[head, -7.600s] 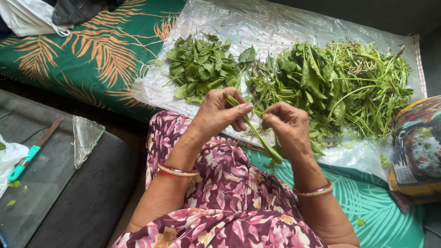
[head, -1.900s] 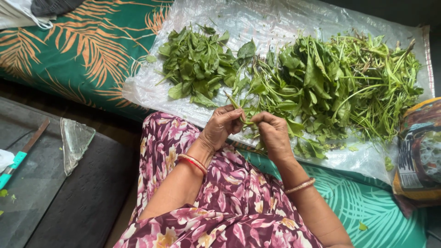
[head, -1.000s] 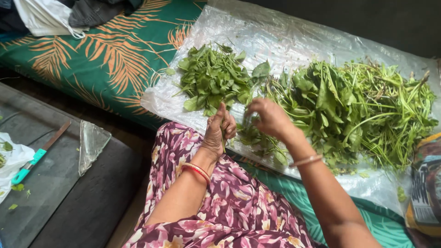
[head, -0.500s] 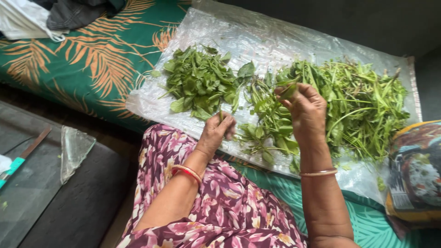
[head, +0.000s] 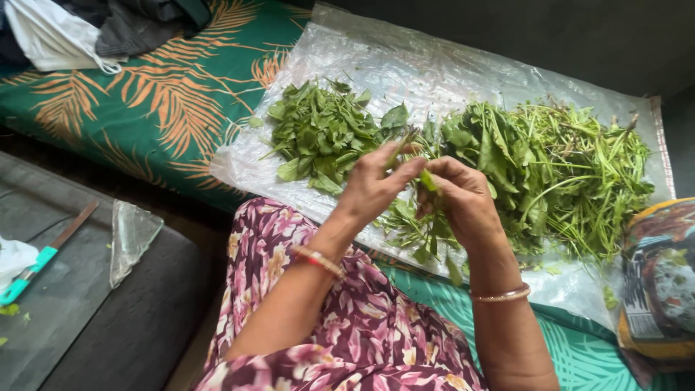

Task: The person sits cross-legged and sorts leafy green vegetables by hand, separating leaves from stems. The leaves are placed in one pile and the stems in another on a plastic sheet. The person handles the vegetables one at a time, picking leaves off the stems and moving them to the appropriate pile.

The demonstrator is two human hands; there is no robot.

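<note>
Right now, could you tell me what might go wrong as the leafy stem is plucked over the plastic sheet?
1. Both hands, left hand and right hand, hold the stem above the gap between piles; leaves could drop into the unsorted greens rather than the plucked leaf pile.
2. The plastic sheet ends near the lap, so scraps may land on the green bedspread.

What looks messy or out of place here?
Little. A few leaf scraps lie scattered on the glass table beside the knife, off the plastic sheet. Both hands hold one stem.
</note>
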